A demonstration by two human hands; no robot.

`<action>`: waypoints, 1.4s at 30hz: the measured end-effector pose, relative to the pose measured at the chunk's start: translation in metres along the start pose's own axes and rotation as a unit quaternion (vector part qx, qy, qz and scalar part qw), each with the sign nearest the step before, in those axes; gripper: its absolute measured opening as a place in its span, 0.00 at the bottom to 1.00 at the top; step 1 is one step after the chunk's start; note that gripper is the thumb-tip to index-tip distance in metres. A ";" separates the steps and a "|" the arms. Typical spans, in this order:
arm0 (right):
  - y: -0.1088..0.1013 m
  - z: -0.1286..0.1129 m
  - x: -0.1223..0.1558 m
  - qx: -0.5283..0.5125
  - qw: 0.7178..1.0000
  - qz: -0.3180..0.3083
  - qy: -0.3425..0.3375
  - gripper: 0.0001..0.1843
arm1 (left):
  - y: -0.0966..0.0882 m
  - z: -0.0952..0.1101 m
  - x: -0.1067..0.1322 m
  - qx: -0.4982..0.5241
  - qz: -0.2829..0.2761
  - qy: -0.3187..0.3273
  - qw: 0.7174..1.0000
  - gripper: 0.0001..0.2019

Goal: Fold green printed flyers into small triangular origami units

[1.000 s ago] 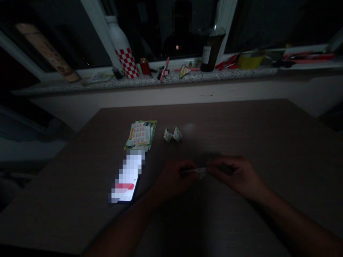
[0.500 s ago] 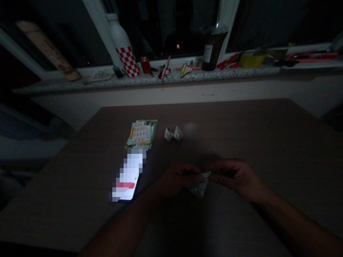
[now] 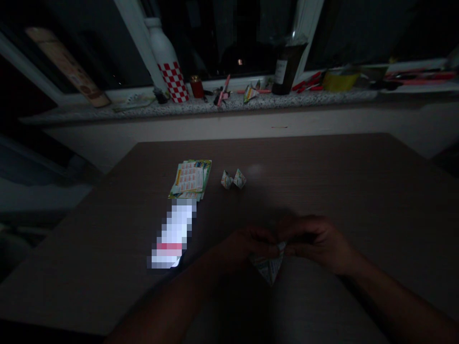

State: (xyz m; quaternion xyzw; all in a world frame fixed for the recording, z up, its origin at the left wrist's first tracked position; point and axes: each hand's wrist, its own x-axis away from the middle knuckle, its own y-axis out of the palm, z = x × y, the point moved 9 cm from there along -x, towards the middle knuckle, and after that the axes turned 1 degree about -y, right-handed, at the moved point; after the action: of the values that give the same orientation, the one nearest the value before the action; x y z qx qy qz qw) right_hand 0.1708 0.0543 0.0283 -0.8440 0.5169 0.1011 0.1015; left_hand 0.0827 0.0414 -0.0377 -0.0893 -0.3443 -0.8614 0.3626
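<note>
Leftmost I see a dark-edged phone with a bright screen (image 3: 174,234), face up, likely for glancing at. Just beyond lies a stack of green-and-white printed paper sheets (image 3: 190,179); then two small pointed folded-paper pieces (image 3: 240,179), apparently set aside. Over the brown wood-look table (image 3: 358,191), the left hand (image 3: 256,243) pinches a pale printed paper triangle (image 3: 270,268) along its top; the right hand (image 3: 319,239) pinches its right corner, seemingly steadying it. A second ago I saw only a thin strip; now its broad face shows, point toward the wearer.
</note>
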 end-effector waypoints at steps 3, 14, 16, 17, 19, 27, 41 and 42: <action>0.003 -0.002 -0.002 -0.001 1.000 -0.008 -0.014 0.05 | 0.008 -0.007 0.001 0.005 -0.036 -0.026 0.999 0.14; -0.014 0.005 -0.001 0.113 0.990 0.071 0.044 0.05 | -0.005 0.060 0.025 -0.343 0.065 0.202 0.915 0.11; -0.017 0.003 -0.001 0.134 0.986 0.090 0.037 0.05 | -0.004 0.066 0.029 -0.415 0.107 0.209 0.879 0.11; -0.017 0.002 -0.002 0.141 0.985 0.096 0.030 0.05 | -0.005 0.066 0.030 -0.443 0.126 0.204 0.864 0.10; -0.017 -0.001 -0.002 0.148 0.983 0.104 0.014 0.05 | -0.006 0.067 0.031 -0.480 0.158 0.201 0.839 0.09; -0.018 -0.003 -0.001 0.171 0.977 0.127 0.002 0.03 | -0.004 0.067 0.031 -0.496 0.188 0.254 0.809 0.07; -0.007 -0.014 0.001 0.231 0.967 0.098 -0.052 0.05 | 0.018 0.073 0.043 -0.582 0.187 0.394 0.686 0.04; -0.004 -0.017 0.001 0.237 0.966 0.086 -0.063 0.06 | 0.018 0.072 0.043 -0.590 0.190 0.395 0.678 0.05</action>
State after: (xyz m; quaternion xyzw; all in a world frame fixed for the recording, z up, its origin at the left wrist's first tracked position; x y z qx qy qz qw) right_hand 0.1762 0.0505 0.0441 -0.7401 0.5891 0.0369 0.3223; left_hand 0.0570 0.0554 0.0435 0.0000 0.4346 -0.7539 0.4927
